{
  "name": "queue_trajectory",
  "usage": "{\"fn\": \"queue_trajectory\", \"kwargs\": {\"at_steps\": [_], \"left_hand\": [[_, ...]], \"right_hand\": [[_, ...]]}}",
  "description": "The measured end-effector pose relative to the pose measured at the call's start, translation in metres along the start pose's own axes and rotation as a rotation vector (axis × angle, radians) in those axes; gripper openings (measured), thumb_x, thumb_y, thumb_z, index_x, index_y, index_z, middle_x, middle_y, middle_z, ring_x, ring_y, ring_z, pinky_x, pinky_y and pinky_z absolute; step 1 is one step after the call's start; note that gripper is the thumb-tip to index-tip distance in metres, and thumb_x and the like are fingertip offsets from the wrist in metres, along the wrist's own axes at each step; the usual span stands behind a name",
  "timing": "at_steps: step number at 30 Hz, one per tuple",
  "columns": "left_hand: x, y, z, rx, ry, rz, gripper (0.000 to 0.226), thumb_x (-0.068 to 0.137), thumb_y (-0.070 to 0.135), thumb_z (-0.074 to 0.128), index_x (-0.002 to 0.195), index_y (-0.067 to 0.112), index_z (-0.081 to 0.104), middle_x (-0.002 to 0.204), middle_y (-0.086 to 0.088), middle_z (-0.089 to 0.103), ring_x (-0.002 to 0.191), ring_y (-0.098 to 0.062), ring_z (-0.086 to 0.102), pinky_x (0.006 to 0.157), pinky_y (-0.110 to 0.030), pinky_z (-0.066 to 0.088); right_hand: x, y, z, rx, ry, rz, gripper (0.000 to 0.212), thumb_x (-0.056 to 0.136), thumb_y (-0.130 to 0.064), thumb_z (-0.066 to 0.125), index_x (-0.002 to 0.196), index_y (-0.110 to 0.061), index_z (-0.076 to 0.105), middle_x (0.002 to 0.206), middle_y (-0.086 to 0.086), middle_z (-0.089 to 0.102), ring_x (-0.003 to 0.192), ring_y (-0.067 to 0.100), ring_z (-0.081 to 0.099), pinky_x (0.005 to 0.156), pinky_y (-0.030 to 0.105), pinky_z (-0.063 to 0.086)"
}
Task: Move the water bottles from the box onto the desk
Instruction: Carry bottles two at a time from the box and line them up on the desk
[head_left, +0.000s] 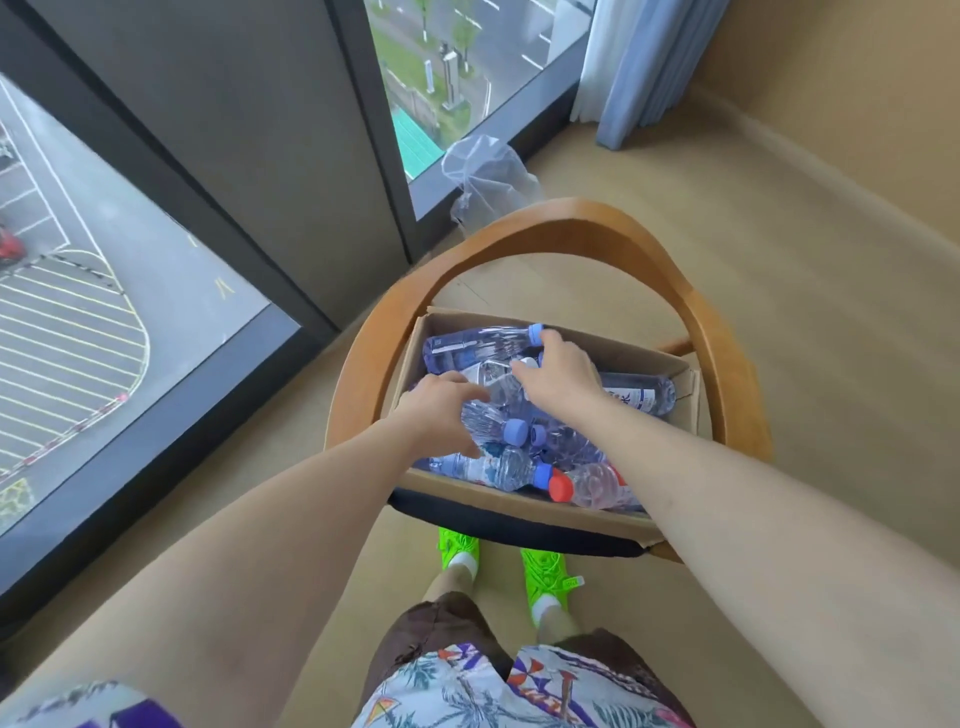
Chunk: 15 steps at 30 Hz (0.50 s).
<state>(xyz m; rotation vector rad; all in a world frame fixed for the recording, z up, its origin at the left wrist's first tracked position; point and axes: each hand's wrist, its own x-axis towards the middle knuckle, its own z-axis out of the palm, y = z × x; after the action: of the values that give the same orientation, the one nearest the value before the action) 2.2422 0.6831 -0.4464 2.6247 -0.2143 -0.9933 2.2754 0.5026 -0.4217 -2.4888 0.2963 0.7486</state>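
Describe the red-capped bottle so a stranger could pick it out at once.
Find the wooden chair by the window; a cardboard box of plastic bottles sits on its seat. The red-capped bottle lies on its side at the box's near edge, beside the right forearm. Every other cap in view is blue or white.

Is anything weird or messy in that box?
Yes. The water bottles lie jumbled on their sides in the cardboard box, which sits on a chair seat, not the floor. A crumpled plastic bag lies by the window.

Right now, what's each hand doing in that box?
Left hand: fingers curled round a clear bottle.
Right hand: reaching among the bottles; whether it grips one cannot be told.
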Motion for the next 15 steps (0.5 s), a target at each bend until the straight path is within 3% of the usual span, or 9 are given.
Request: {"fn": "queue_trajectory", "kwargs": {"at_steps": [6,9,12,15], "left_hand": [[0.008,-0.013,-0.002,0.068,0.052,0.142,0.064,0.08,0.015,0.081,0.137,0.038,0.059,0.139,0.008,0.057,0.126,-0.018,0.052,0.097,-0.038,0.055],[0.012,-0.017,-0.002,0.127,0.027,0.203,0.067,0.08,0.019,0.083,0.139,0.036,0.055,0.143,0.005,0.052,0.128,-0.02,0.051,0.101,-0.042,0.052],[0.02,-0.02,0.0,0.174,0.019,0.246,0.065,0.079,0.026,0.085,0.136,0.033,0.053,0.139,0.001,0.051,0.124,-0.023,0.05,0.101,-0.043,0.05],[0.027,-0.022,0.0,0.152,0.003,0.259,0.064,0.077,0.026,0.087,0.129,0.033,0.051,0.132,0.002,0.052,0.117,-0.021,0.051,0.096,-0.042,0.052]], "right_hand": [[0.028,-0.019,0.024,0.481,0.092,0.33,0.076,0.086,-0.054,0.074,0.139,-0.006,0.047,0.134,0.013,0.06,0.116,0.031,0.059,0.094,0.043,0.052],[0.04,-0.019,0.036,0.715,0.136,0.459,0.068,0.083,-0.051,0.079,0.128,-0.005,0.057,0.12,0.011,0.066,0.098,0.028,0.06,0.081,0.037,0.048],[0.056,-0.022,0.041,0.884,0.185,0.574,0.065,0.078,-0.052,0.084,0.117,-0.006,0.06,0.101,0.006,0.063,0.09,0.028,0.057,0.08,0.036,0.044],[0.065,-0.028,0.046,0.985,0.249,0.663,0.065,0.073,-0.049,0.089,0.112,-0.004,0.062,0.103,0.006,0.063,0.09,0.028,0.056,0.08,0.034,0.043]]}}
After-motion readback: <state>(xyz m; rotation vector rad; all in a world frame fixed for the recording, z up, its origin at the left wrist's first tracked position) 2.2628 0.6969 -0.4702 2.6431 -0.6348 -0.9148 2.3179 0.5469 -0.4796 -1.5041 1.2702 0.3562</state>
